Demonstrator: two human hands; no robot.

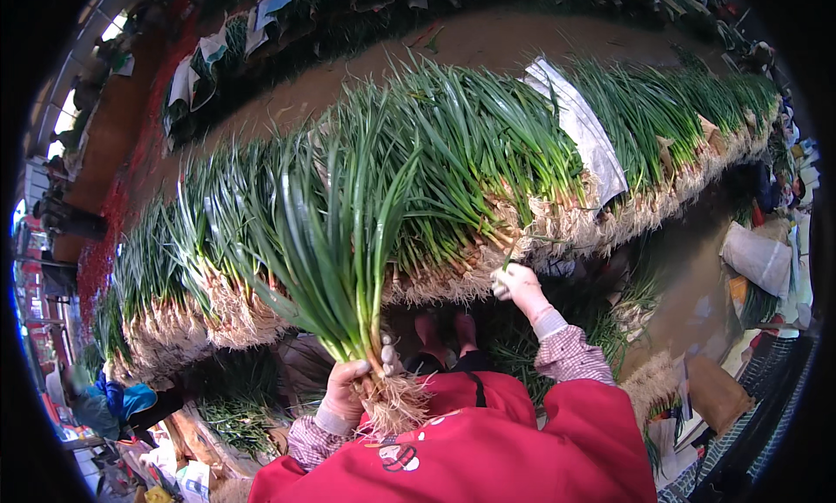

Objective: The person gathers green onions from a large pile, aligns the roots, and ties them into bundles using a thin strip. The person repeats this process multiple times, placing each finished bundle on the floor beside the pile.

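Observation:
My gloved left hand (349, 382) grips a bunch of green garlic (356, 326) low on its stems. The leaves fan upward, and the pale roots (395, 405) hang in front of my red apron. Off to the right, my gloved right hand (519, 287) is closed, with a thin piece of green leaf (509, 257) poking up from its fingers. That hand is just below the root ends of a long row of green garlic (450, 137), whose leaves point away from me. A white woven sheet (581, 130) lies across part of the row.
Loose green leaves (522, 353) litter the floor by my feet (447, 330). Behind the row runs a wet brown floor (294, 98), with more covered plants beyond. A person in blue (114, 402) is at the lower left. A white sack (757, 258) lies at the right.

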